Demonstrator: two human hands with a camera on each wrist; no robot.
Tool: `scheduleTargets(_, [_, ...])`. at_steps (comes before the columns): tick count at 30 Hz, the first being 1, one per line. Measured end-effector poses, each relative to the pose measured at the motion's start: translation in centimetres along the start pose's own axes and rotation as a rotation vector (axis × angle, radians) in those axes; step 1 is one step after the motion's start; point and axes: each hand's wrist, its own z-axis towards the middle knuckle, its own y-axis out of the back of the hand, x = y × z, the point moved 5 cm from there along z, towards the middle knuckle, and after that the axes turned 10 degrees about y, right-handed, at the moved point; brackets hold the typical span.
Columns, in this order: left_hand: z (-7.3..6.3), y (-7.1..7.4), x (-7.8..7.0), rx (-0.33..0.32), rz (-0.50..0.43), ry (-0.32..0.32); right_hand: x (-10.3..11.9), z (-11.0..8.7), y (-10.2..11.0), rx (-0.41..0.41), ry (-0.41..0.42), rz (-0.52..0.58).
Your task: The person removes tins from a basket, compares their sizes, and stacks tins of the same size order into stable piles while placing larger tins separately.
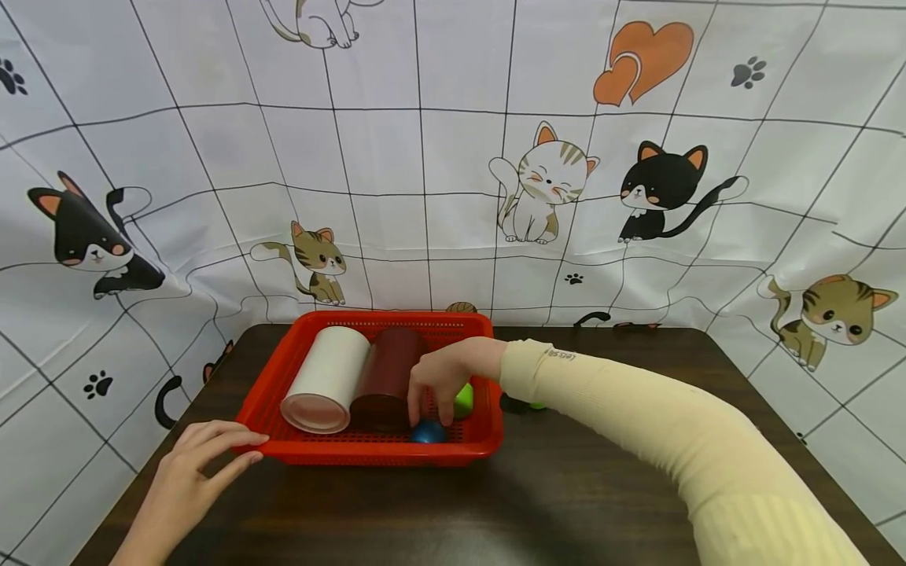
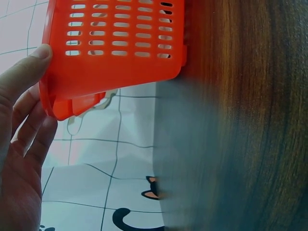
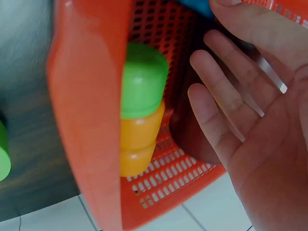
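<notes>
While the left hand [image 1: 194, 464] is pinching the front left corner of a glossy red plastic basket [image 1: 382, 453], thumb on one side of the rim and fingers on the other, the right hand [image 1: 446, 373] is hovering inside it. Its visible fingers are hanging spread apart by a shiny, rounded blue thing [image 1: 429, 431] near the front wall; I'm honestly not managing to tell whether it's actually gripping that. Two fat shapes are lying side by side further left: a smooth white cylinder [image 1: 327, 377] with a pinkish end and a dark maroon cylinder [image 1: 392, 373]. A chunky green-and-orange piece [image 3: 144, 91], all rounded bulges, is sitting by the right wall. Slots are running through the basket's wall and floor. It's resting on a dark wood-grain tabletop [image 1: 354, 519], and a soft pale-yellow sleeve [image 1: 637, 401] is covering the right arm.
</notes>
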Motion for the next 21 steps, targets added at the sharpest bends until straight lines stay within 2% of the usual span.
scheduleTargets(9, [-0.1, 0.1, 0.1, 0.001, 0.007, 0.003, 0.5, 1.7, -1.3, 0.138, 0.020, -0.044])
scheduleTargets(14, [-0.1, 0.3, 0.1, 0.002, 0.006, 0.005, 0.7, 2.8, -2.2, 0.227, 0.002, -0.146])
scheduleTargets(21, [0.0, 0.3, -0.1, -0.001, -0.009, 0.000, 0.8, 3.3, -2.8, 0.238, -0.040, -0.250])
